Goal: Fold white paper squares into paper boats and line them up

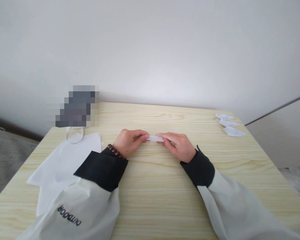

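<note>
Left hand point(130, 142): pinches paper strip point(155, 138) at nine o'clock
Right hand point(180, 146): pinches it at three o'clock
Folded papers point(232, 131): table's point(160, 200) two o'clock

— Saw what sort of surface?
— Saw a pale yellow, wood-grained tabletop point(162, 200).
— Noticed what on it, leftward?
— Noticed overlapping flat white paper sheets point(75, 156), and a dark, blurred object point(77, 106) by the far left corner.
— Spotted anything rightward?
— Counted three pointed, folded white paper pieces point(228, 123) near the far right corner.

L fingers point(142, 133) & R fingers point(168, 135) pinch paper strip point(155, 138), w/ wht sheets point(72, 156) at L, 3 folded pcs point(227, 123) R.
</note>
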`<state>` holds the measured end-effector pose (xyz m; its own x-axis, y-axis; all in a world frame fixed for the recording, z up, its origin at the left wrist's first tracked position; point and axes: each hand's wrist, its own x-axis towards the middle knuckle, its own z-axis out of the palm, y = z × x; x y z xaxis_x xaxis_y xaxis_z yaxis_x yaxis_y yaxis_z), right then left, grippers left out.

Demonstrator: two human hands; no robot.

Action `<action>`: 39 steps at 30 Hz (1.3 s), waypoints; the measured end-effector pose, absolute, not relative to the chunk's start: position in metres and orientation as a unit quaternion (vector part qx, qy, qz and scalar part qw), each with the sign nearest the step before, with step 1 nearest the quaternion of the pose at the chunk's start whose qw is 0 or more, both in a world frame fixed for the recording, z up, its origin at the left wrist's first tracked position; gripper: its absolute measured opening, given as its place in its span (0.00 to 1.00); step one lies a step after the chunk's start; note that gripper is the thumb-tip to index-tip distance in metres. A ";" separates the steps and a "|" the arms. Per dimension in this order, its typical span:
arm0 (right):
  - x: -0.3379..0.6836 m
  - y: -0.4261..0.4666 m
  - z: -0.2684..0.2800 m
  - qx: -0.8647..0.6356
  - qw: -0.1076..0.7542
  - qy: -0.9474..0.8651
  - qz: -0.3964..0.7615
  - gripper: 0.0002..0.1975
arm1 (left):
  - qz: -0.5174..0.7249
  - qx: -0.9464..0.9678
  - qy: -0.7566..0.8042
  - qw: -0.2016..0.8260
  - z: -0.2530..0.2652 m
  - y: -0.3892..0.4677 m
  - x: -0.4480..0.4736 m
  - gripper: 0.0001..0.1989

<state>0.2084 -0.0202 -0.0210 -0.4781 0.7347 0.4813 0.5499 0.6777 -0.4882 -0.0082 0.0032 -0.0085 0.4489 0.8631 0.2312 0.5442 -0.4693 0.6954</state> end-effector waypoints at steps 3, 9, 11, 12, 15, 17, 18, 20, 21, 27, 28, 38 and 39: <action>0.209 -0.021 -0.021 -0.394 0.355 -0.835 0.147 0.16 | 0.293 0.803 0.432 0.288 -0.008 0.004 -0.008 0.13; 0.207 -0.022 -0.021 -0.389 0.385 -0.817 0.180 0.13 | 0.335 0.767 0.436 0.329 -0.009 0.003 -0.005 0.11; 0.206 -0.021 -0.020 -0.387 0.391 -0.820 0.157 0.11 | 0.341 0.756 0.440 0.345 -0.009 0.003 -0.005 0.11; 0.206 -0.021 -0.020 -0.391 0.393 -0.819 0.147 0.09 | 0.339 0.755 0.441 0.348 -0.008 0.002 -0.005 0.11; 0.205 -0.020 -0.019 -0.413 0.397 -0.809 0.134 0.07 | 0.329 0.777 0.435 0.315 -0.007 0.002 -0.005 0.12; 0.205 -0.020 -0.020 -0.423 0.398 -0.803 0.135 0.07 | 0.319 0.801 0.419 0.284 -0.007 0.002 -0.005 0.13; 0.205 -0.020 -0.020 -0.425 0.398 -0.802 0.135 0.07 | 0.316 0.810 0.412 0.274 -0.007 0.002 -0.005 0.13; 0.204 -0.021 -0.020 -0.426 0.398 -0.801 0.137 0.07 | 0.317 0.816 0.404 0.265 -0.008 0.003 -0.005 0.13; 0.204 -0.022 -0.020 -0.427 0.397 -0.801 0.139 0.08 | 0.321 0.816 0.404 0.260 -0.008 0.003 -0.006 0.12; 0.204 -0.025 -0.019 -0.437 0.388 -0.783 0.213 0.11 | 0.315 0.814 0.419 0.251 -0.007 0.002 -0.004 0.10; 0.205 -0.026 -0.019 -0.442 0.386 -0.778 0.226 0.12 | 0.317 0.814 0.416 0.254 -0.007 0.002 -0.004 0.10; 0.203 -0.029 -0.019 -0.434 0.356 -0.793 0.237 0.14 | 0.331 0.829 0.333 0.305 -0.006 -0.003 -0.004 0.07; 0.203 -0.029 -0.019 -0.434 0.355 -0.793 0.238 0.14 | 0.329 0.829 0.331 0.306 -0.007 -0.004 -0.003 0.06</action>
